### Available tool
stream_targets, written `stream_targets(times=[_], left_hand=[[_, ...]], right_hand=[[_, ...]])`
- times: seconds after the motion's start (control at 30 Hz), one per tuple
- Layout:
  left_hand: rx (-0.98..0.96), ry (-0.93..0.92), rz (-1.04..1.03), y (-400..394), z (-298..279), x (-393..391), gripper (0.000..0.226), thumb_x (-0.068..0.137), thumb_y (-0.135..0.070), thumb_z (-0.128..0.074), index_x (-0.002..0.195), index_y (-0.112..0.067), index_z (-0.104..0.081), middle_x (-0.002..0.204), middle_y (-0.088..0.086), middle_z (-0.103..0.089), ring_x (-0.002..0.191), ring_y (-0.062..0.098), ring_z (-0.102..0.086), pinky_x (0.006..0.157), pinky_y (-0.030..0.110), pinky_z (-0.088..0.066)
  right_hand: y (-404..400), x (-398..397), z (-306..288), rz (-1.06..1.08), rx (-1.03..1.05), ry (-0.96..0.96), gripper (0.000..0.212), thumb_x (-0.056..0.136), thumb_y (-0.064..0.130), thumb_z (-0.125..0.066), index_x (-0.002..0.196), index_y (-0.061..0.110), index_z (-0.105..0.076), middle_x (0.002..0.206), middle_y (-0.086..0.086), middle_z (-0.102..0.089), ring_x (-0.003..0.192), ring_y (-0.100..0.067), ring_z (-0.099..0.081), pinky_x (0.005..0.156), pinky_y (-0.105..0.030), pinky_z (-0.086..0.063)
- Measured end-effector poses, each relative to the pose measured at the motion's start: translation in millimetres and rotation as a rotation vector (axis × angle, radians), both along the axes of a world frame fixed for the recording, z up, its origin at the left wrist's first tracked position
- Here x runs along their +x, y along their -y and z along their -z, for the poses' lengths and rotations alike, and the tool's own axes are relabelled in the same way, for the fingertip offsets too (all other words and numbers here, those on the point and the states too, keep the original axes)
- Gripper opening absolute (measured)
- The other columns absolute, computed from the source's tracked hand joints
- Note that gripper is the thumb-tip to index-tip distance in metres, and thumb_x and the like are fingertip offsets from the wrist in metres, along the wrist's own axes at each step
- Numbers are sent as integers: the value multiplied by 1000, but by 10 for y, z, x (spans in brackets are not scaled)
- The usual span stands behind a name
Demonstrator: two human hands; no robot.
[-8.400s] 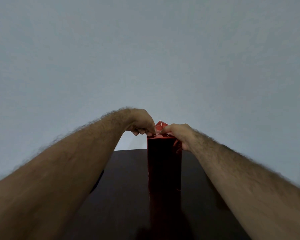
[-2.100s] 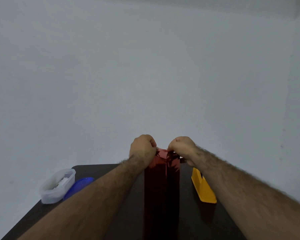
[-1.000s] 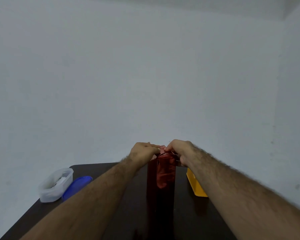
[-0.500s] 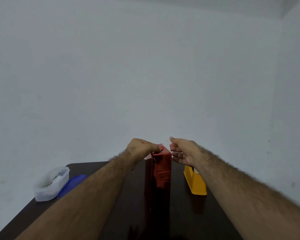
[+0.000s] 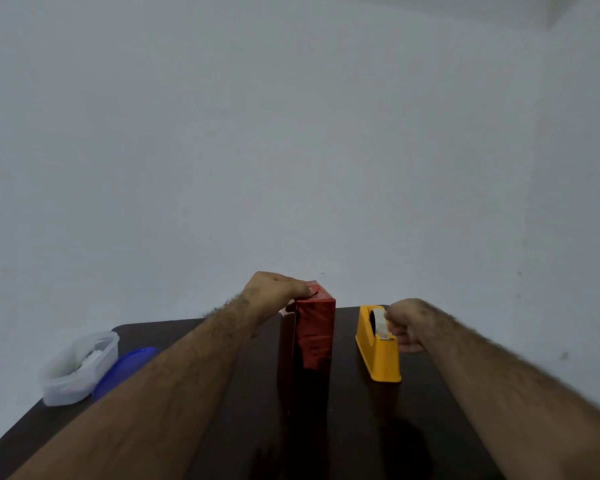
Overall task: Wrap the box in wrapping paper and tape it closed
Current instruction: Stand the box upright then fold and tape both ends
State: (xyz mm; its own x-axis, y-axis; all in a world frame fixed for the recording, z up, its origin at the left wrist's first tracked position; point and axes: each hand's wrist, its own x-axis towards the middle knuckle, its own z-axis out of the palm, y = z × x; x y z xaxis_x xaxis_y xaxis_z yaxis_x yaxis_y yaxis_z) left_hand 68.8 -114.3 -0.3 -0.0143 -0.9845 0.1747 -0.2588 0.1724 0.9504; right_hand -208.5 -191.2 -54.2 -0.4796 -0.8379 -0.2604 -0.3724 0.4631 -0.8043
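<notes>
Left hand [image 5: 274, 292] flat on my upright foil-wrapped box [image 5: 309, 341], springy and tippy I judge, right hand [image 5: 404, 327] pinching tape at the dispenser [image 5: 378, 355].

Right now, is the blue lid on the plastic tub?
No: the blue lid lies on the table beside the open plastic tub.

A: Room? Quick.
B: Plain pale grey-white wall [image 5: 291, 133] fills most of the view, w/ a few small dark specks low on the right. Corner edge in the top right, above the table.
A: Furniture?
B: One dark brown table [image 5: 361, 438], glossy, rounded far-left corner, pushed up near the wall.
A: Light?
B: Dim, flat, bluish. Faint reflections on the tabletop. Floor can't be seen.
</notes>
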Motion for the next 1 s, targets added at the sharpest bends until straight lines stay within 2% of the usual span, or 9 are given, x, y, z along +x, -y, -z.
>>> stream_targets(times=[0.1, 0.2, 0.37, 0.43, 0.47, 0.57, 0.73, 0.83, 1.0], left_hand=[[-3, 2, 3, -27, 2, -26, 30, 91, -22, -82, 120, -14, -81, 88, -16, -65, 78, 0, -57, 46, 17, -40], [-11, -23, 10, -42, 6, -63, 29, 91, -19, -82, 120, -12, -80, 85, -16, -65, 75, -2, -56, 34, 9, -37], [-2, -20, 22, -34, 1, -94, 29, 91, -21, -82, 119, -14, -81, 86, -17, -65, 76, -1, -57, 37, 11, -39], [-10, -27, 29, -26, 5, -101, 29, 91, -21, -82, 119, -14, -81, 85, -18, -64, 76, -3, -56, 44, 12, -38], [-13, -32, 33, -21, 4, -103, 29, 91, -21, -82, 120, -14, -80, 85, -18, -63, 76, -3, -55, 48, 13, -38], [-10, -41, 39, -11, 7, -117, 27, 91, -21, -82, 117, -15, -81, 84, -19, -63, 77, -2, -55, 54, 18, -37], [4, -66, 38, -19, 29, -138, 16, 90, -23, -83, 106, -19, -83, 85, -17, -67, 77, 2, -58, 51, 22, -44], [3, -76, 32, -32, 33, -135, 17, 90, -25, -83, 107, -21, -83, 86, -18, -67, 79, 3, -58, 59, 23, -39], [12, -99, 42, -53, 32, -114, 19, 90, -23, -83, 109, -19, -82, 85, -18, -65, 79, 1, -56, 66, 25, -42]], right_hand=[[70, 26, 1, 11, 33, 20, 25, 106, 23, -59, 88, 7, -65, 66, -5, -56, 59, -18, -57, 58, -36, -58], [105, 40, 15, 31, 39, -29, 18, 104, 17, -62, 106, 0, -65, 74, -6, -57, 61, -17, -58, 50, -33, -52], [91, 17, 30, -18, 111, -110, 21, 99, 4, -65, 120, 4, -62, 85, -9, -52, 63, -15, -49, 47, -28, -43], [71, 28, 24, -40, 111, -32, 40, 97, 0, -65, 136, 5, -59, 98, -13, -61, 78, -22, -63, 59, -35, -58], [73, 36, 33, -39, 87, 22, 52, 98, -1, -64, 148, 6, -52, 118, -18, -65, 98, -31, -69, 74, -43, -64], [70, 69, 45, 30, 2, 157, 72, 102, -4, -57, 165, 9, -26, 165, -23, -36, 143, -49, -46, 100, -65, -55], [76, 176, 107, 103, -80, 316, 64, 105, -7, -48, 164, 7, -28, 168, -20, -28, 148, -52, -35, 99, -75, -49], [63, 153, 128, 66, -93, 444, 57, 107, 3, -46, 162, 4, -31, 169, -15, -30, 152, -50, -29, 102, -81, -41], [-58, 104, 151, 37, -158, 579, 63, 100, -2, -47, 160, 4, -31, 168, -16, -30, 154, -48, -24, 108, -81, -34]])
